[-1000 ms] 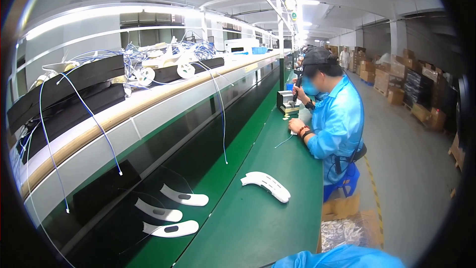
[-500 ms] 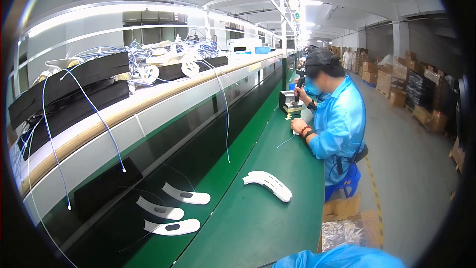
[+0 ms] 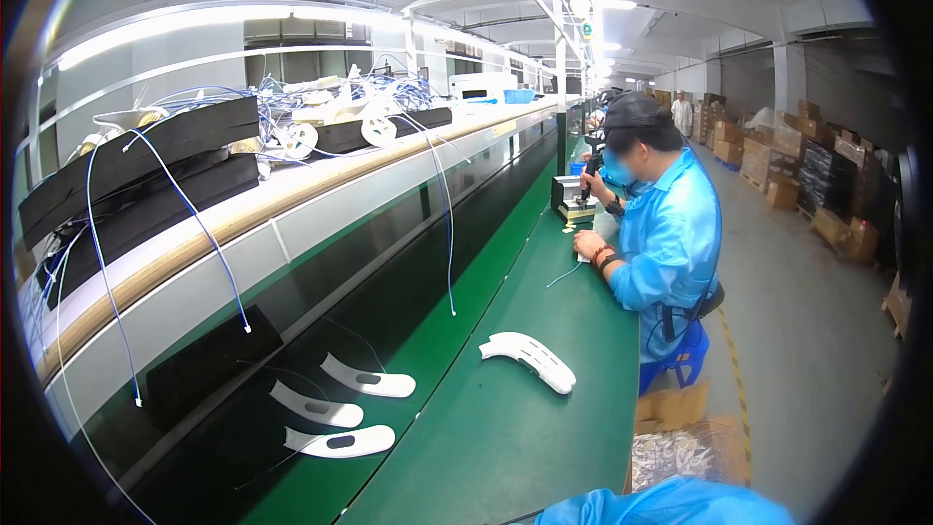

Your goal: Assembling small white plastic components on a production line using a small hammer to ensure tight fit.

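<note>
Neither my left hand nor my right hand shows in the head view. Blue cloth [image 3: 671, 506], which looks like part of a sleeve, rises at the lower edge, with no fingers visible. Nearest to it on the green work surface lies a curved white plastic shell [image 3: 530, 360] with slots along it. Further left, three curved white pieces, among them a lower one [image 3: 355, 441] and an upper one [image 3: 374, 382], lie on the green belt. Each of these has a dark oval on it, and thin wires run near them.
A co-worker [image 3: 666, 224] in blue holds a dark tool over a small fixture [image 3: 573, 199] further along the bench. Blue and white cables [image 3: 199, 224] hang from the left shelf [image 3: 321, 204]. An open carton [image 3: 680, 452] stands beside the bench; stacked boxes [image 3: 758, 160] line the right.
The whole view has shifted very slightly. The white pieces stay where they were on the green surfaces, and the co-worker keeps nearly the same pose.
</note>
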Motion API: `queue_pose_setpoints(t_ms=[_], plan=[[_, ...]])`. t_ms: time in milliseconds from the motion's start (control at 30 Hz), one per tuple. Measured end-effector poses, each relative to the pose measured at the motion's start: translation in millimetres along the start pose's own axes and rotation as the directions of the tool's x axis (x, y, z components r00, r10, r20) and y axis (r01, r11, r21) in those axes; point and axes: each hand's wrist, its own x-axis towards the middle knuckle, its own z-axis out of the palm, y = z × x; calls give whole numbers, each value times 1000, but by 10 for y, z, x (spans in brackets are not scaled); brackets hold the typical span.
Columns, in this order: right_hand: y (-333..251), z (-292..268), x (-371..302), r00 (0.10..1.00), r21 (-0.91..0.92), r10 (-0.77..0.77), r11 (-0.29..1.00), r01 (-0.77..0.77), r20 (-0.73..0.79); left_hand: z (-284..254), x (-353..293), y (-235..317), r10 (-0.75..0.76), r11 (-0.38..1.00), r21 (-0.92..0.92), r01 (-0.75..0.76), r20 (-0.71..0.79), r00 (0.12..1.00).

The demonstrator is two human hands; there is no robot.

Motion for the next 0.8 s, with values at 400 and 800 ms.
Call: queue_pose_setpoints(t_ms=[400, 800], plan=[[-8, -6, -1, 1000, 29, -7, 1000, 8, -19, 16, 0, 47, 1, 1000, -24, -1, -13, 1000], [-20, -22, -1, 999, 44, 5, 999, -3, -33, 5, -7, 20, -38, 999, -29, 37, -11, 999]])
